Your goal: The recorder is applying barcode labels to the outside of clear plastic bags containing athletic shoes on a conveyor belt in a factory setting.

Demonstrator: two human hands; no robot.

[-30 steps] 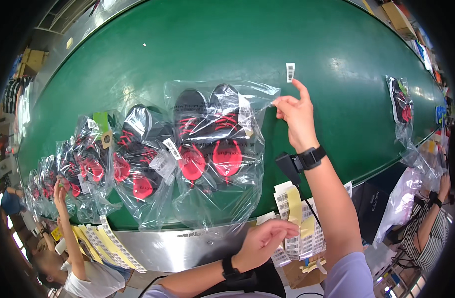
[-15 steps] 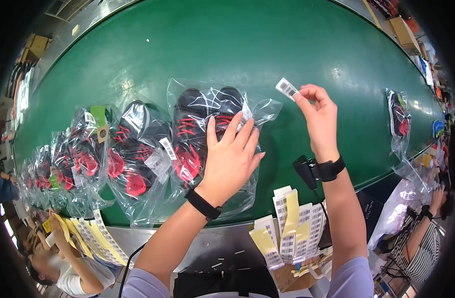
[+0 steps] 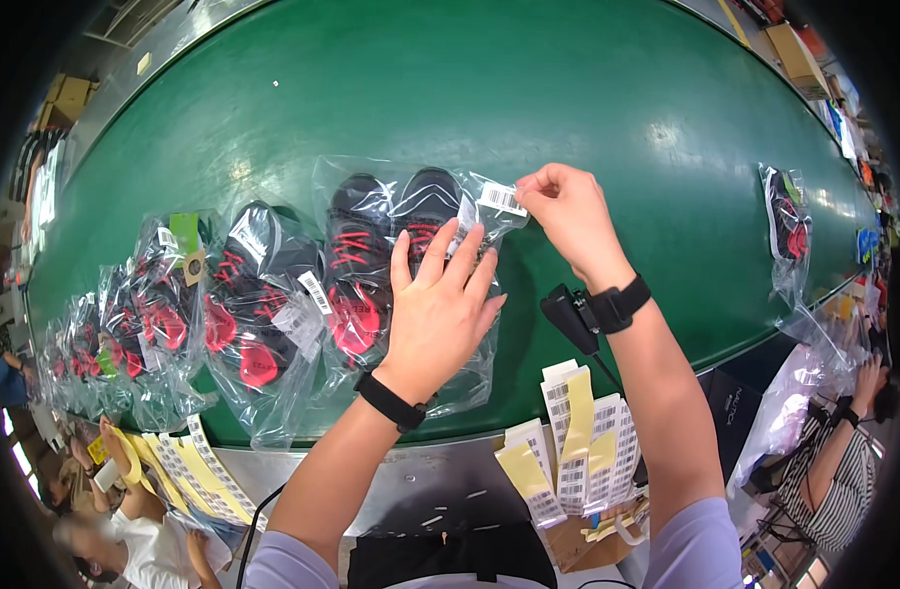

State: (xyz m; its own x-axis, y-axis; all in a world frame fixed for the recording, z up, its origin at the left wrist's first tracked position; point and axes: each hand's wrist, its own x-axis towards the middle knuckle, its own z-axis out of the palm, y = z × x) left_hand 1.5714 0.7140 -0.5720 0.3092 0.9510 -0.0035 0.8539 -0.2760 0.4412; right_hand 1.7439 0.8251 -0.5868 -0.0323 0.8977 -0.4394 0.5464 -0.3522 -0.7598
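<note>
A pair of black shoes (image 3: 362, 231) with red laces and red soles lies inside a clear plastic bag (image 3: 460, 398) on the green table. My left hand (image 3: 438, 312) rests flat on the bag over the right shoe, fingers spread. Between the thumb and fingertips of my right hand (image 3: 571, 218) is one end of a white barcode sticker (image 3: 502, 198). The sticker is at the upper right part of the bag; whether it is stuck down I cannot tell. Another barcode label (image 3: 314, 293) sits by the bag's left edge.
More bagged shoes (image 3: 263, 294) stretch leftward on the green table (image 3: 568, 88). One bagged pair (image 3: 789, 221) lies far right. Sheets of barcode stickers (image 3: 572, 437) hang at the near edge, others (image 3: 199, 466) at left. Co-workers sit at both sides, one in a striped top (image 3: 831, 491).
My right hand has moved left and slightly down, bringing the sticker from above the table onto the bag's upper right part. The bag and my left hand have shifted slightly left.
</note>
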